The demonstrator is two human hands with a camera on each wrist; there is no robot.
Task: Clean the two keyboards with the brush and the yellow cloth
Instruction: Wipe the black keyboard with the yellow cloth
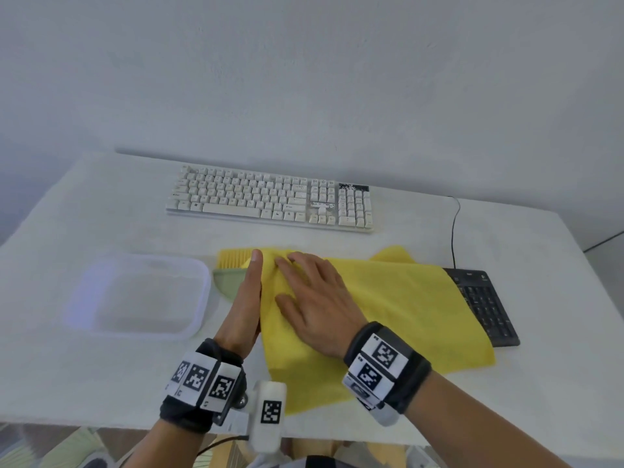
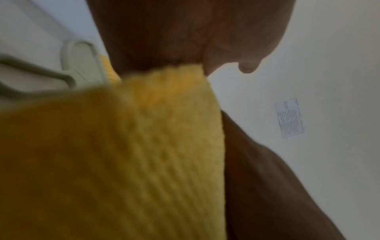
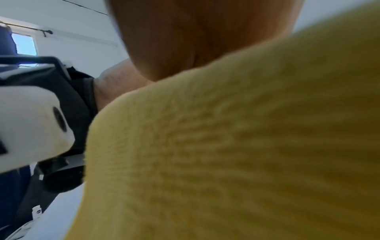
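Here, yellow cloth [image 1: 388, 309] lengthwise left-right, covering black keyboard [image 1: 486, 305], both hands flat

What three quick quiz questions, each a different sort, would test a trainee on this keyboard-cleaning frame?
1. True or false: the yellow cloth covers part of the black keyboard.
2. Which hand lies flat on top of the cloth? A) left B) right
3. Fill in: the clear plastic tub sits to the ___ of the brush.

Key: 1 true. 2 B, the right hand; the left hand stands on edge against the cloth's side. 3 left.
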